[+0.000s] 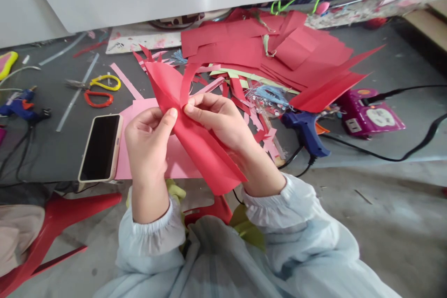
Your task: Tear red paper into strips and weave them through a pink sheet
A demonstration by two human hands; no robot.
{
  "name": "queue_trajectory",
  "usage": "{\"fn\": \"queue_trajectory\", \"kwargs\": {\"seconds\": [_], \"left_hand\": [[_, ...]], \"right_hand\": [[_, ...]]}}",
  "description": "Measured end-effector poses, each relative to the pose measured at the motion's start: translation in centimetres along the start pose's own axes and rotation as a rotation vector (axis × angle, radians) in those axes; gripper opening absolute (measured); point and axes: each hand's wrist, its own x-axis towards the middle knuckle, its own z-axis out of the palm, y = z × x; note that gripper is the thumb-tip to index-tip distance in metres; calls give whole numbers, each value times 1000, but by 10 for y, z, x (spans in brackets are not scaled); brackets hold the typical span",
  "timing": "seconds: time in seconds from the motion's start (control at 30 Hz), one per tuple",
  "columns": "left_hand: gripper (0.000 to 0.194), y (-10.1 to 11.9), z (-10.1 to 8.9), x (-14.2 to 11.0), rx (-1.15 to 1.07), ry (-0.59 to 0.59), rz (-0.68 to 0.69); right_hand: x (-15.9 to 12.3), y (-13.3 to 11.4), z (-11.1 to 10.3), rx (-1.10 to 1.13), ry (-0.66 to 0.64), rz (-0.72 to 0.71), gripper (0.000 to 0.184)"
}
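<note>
Red paper cone [195,139] sits mid-frame, pinched from both sides: left hand [148,142] thumb and right hand [218,118] fingers clamp together on its upper fold, tail pointing down-right past the wrists. Smartphone [100,147] lies just left, blue glue gun [307,130] right.

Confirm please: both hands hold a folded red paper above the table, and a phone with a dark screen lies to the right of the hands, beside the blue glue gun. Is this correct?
Not quite. In the head view the phone lies to the left of the hands, on the pink sheet's edge. The left hand and right hand do hold the folded red paper; the blue glue gun is on the right.
</note>
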Motion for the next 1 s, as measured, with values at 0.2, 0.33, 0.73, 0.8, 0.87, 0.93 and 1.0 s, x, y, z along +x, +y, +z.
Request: {"fn": "queue_trajectory", "kwargs": {"seconds": [0.2, 0.33, 0.73, 0.8, 0.87, 0.93, 1.0], "left_hand": [[20, 1, -2, -1, 23, 1, 3], [18, 4, -3, 0, 11, -13, -14], [12, -2, -3, 1, 8, -69, -21], [12, -1, -3, 0, 1, -60, -20], [12, -1, -2, 0, -5, -49, -25], [12, 0, -2, 0, -3, -40, -28], [13, 0, -3, 0, 11, -39, -33]], "right_hand": [[4, 1, -7, -53, -42, -1, 36], [5, 0, -11, -106, -70, 12, 34], [5, 4, -9, -36, -32, -36, 34], [5, 4, -8, 4, -48, -28, 35], [5, 5, -7, 39, -56, -17, 36], [5, 4, -6, 46, -52, -15, 36], [6, 3, -7, 13, -37, -14, 37]]}}
